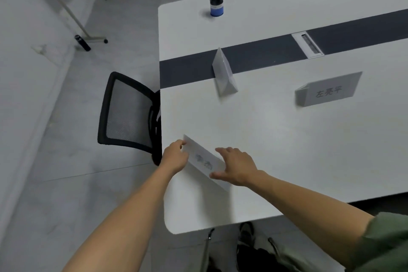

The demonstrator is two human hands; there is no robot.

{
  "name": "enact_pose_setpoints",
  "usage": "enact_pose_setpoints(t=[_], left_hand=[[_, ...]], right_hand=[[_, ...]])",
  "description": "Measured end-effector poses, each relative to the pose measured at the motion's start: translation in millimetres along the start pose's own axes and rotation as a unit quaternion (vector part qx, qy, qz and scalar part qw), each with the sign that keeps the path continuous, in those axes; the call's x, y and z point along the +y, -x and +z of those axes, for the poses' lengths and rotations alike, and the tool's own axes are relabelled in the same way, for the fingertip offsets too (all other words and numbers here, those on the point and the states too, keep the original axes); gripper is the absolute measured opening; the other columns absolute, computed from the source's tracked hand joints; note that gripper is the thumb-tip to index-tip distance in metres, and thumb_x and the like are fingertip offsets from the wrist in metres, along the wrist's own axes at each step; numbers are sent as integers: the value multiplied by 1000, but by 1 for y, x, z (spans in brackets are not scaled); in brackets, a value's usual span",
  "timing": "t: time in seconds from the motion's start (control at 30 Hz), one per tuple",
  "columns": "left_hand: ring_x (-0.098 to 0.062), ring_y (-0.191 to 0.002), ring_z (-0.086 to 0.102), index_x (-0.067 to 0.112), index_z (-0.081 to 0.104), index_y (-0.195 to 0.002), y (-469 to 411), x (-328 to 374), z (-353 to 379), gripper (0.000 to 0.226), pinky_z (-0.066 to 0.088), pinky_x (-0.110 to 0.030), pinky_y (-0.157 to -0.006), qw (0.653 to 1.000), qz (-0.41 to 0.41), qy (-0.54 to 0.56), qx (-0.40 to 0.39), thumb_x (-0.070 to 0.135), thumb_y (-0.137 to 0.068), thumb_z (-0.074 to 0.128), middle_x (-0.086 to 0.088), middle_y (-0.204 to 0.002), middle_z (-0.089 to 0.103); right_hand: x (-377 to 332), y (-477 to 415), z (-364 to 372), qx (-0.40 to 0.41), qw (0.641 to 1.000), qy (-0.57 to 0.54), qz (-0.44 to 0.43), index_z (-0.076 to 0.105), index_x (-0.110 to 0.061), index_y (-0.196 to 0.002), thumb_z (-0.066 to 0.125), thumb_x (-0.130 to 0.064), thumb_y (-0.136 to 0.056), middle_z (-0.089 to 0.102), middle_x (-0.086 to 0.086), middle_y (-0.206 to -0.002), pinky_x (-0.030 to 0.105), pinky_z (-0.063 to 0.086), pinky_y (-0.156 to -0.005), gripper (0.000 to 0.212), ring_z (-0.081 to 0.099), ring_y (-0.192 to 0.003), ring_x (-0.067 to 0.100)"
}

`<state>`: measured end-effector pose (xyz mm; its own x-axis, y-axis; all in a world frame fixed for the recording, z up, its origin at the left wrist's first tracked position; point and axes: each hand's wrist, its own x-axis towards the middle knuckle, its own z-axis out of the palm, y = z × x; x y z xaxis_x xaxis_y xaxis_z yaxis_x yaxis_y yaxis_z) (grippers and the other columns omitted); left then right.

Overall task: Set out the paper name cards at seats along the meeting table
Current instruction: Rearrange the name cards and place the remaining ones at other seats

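A folded white paper name card with dark printed characters stands near the left end of the white meeting table. My left hand pinches its far left end. My right hand holds its near right end, fingers spread over the top and thumb below. A second name card stands end-on by the table's dark centre strip. A third name card with printed characters stands farther right, facing me.
A black mesh chair is tucked at the table's left end. A pen cup stands on the far half of the table. A cable hatch sits in the dark strip. A whiteboard stand is on the floor at left.
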<state>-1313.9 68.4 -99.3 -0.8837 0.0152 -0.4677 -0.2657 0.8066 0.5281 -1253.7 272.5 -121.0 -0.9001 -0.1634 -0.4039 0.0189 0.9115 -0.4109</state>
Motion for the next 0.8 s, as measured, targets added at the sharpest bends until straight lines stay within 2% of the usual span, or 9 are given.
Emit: enact_pose_setpoints(t=[0.07,0.13,0.3,0.43,0.6,0.73,0.8], left_hand=[[-23,-122,50,16,50,-136,-7,-7,-6,45,44,-32,-93,1000,5,-5,-11,14,-91,49,-8,-136,52],[-24,-116,54,14,53,-132,-15,-14,-15,43,44,-30,-88,1000,10,-10,-24,16,-90,52,-9,-130,56],[-21,-95,59,16,56,-128,-37,-30,-40,39,46,-29,-77,996,42,-16,-71,18,-89,52,-4,-114,61],[-21,-95,58,15,56,-128,-50,-31,-47,39,46,-28,-81,990,90,-26,-106,19,-89,54,-4,-111,61],[-21,-92,57,9,57,-125,-61,-21,-34,40,46,-30,-77,982,124,-21,-139,23,-88,60,-8,-109,63],[-25,-95,60,10,59,-118,-66,-17,-23,42,46,-31,-73,987,127,-20,-101,35,-86,66,-9,-111,64],[-25,-97,60,16,58,-120,-66,-16,-20,42,48,-33,-76,987,145,-20,-72,37,-86,66,-7,-112,64]], right_hand=[[-12,-8,6,-9,1000,15,17,39,-27,-137,65,-65,-71,58,3,-119,35,45,-78,81,57,-104,25],[-16,-13,11,-1,999,21,46,43,-25,-131,68,-57,-73,60,2,-112,32,41,-69,70,60,-96,25],[-25,-12,10,35,993,13,109,54,-34,-124,67,-51,-76,69,-3,-104,29,39,-66,53,63,-90,22],[-35,1,-2,73,985,-23,154,53,-42,-126,68,-53,-76,70,-7,-103,28,37,-67,53,62,-89,19],[-34,42,-15,148,965,-56,210,51,-48,-127,68,-54,-75,70,-15,-100,27,38,-61,55,53,-76,10],[-25,72,-11,182,947,-95,247,50,-49,-128,69,-54,-76,71,-15,-101,26,42,-59,55,57,-77,11],[-20,84,-7,195,932,-125,279,52,-47,-128,71,-53,-76,70,-13,-102,27,46,-62,56,61,-81,14]])
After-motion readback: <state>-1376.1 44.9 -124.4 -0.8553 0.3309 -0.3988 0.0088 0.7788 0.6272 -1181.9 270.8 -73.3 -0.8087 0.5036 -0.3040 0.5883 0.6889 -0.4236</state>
